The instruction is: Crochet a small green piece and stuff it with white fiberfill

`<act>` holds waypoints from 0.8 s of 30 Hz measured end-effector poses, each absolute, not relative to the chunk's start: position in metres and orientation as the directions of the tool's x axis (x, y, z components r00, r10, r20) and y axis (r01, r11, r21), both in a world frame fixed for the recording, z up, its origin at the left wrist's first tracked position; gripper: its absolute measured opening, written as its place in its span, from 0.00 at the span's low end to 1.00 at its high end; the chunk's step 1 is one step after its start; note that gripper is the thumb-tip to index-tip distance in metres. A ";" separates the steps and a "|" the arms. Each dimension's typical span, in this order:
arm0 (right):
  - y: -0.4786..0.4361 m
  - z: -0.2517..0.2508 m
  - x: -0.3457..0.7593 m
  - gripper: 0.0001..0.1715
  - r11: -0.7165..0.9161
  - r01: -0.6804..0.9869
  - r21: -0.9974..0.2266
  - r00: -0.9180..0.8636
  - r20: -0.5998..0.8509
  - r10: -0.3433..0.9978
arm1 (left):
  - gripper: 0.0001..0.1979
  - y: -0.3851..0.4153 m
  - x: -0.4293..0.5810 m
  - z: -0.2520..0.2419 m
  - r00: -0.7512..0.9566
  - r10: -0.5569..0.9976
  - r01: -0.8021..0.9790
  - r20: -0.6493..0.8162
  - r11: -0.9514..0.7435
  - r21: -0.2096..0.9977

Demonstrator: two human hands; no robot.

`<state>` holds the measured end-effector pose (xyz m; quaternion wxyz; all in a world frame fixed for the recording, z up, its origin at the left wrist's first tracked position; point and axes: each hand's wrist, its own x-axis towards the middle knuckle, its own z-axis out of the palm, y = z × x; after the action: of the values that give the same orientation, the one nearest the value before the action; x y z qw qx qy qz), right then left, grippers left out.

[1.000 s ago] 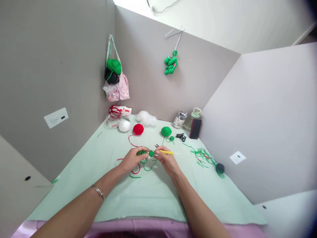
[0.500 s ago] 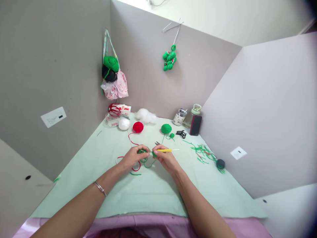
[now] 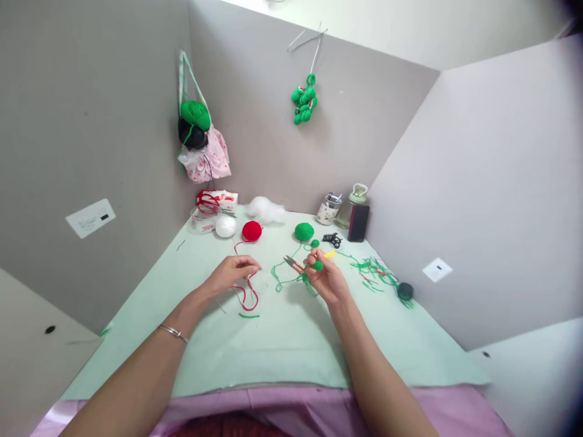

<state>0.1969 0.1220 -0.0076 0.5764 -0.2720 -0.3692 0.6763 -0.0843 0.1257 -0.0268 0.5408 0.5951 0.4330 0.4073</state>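
My right hand point(image 3: 328, 282) is raised over the middle of the table, closed around a small green crochet piece point(image 3: 317, 265). A yellow crochet hook point(image 3: 330, 255) sticks out past its fingers. Green yarn point(image 3: 276, 276) lies in loops to the left of that hand. Just beside the right fingers are thread snips point(image 3: 294, 263), their blades pointing left. My left hand point(image 3: 234, 270) hovers apart from it, thumb and fingertips pinched together above red yarn point(image 3: 250, 301). Whatever may be between those fingertips is too small to make out.
Behind the hands sit white point(image 3: 226, 227), red point(image 3: 252, 230) and green point(image 3: 304, 231) yarn balls. White stuffing point(image 3: 265, 210), a pen cup point(image 3: 328, 210), a bottle point(image 3: 358, 194) and a phone point(image 3: 359, 223) stand farther back. Green yarn scraps point(image 3: 374, 271) lie at right.
My hands have come apart: the left moved left, the right moved right and up. The green crochet piece has gone with the right hand, and more of the thread snips shows.
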 end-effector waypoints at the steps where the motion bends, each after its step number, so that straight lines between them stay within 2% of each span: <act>1: 0.121 -0.007 0.196 0.13 -0.068 -0.581 -0.811 -0.195 0.058 0.979 | 0.15 0.124 -0.081 -0.027 0.276 0.961 0.073 0.030 -0.052 0.996; 4: 0.117 -0.008 0.189 0.13 -0.094 -0.574 -0.813 -0.232 0.051 0.971 | 0.17 0.114 -0.063 -0.028 0.265 0.963 0.056 0.057 -0.074 0.996; 8: 0.109 -0.011 0.173 0.15 -0.134 -0.544 -0.828 -0.290 0.036 0.956 | 0.17 0.097 -0.036 -0.033 0.331 0.942 0.039 0.059 -0.076 0.996; 14: 0.104 -0.013 0.163 0.18 -0.177 -0.495 -0.851 -0.349 0.008 0.937 | 0.07 0.089 -0.025 -0.034 0.301 0.950 0.003 0.080 -0.085 0.996; 17: 0.107 -0.012 0.168 0.19 -0.168 -0.493 -0.854 -0.334 0.008 0.942 | 0.05 0.095 -0.034 -0.033 0.214 0.974 -0.023 0.076 -0.073 0.997; 21: 0.113 -0.008 0.181 0.19 -0.106 -0.510 -0.854 -0.274 0.044 0.961 | 0.06 0.113 -0.058 -0.034 -0.003 0.997 -0.120 0.072 -0.072 0.990; 24: 0.114 0.000 0.193 0.18 -0.041 -0.535 -0.844 -0.216 0.090 0.972 | 0.13 0.131 -0.084 -0.032 -0.199 0.979 -0.245 0.042 -0.091 0.965</act>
<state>0.1933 0.1144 0.0000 0.5641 -0.2720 -0.4019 0.6681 -0.0843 0.1305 -0.0317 0.4918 0.3980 0.4610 0.6223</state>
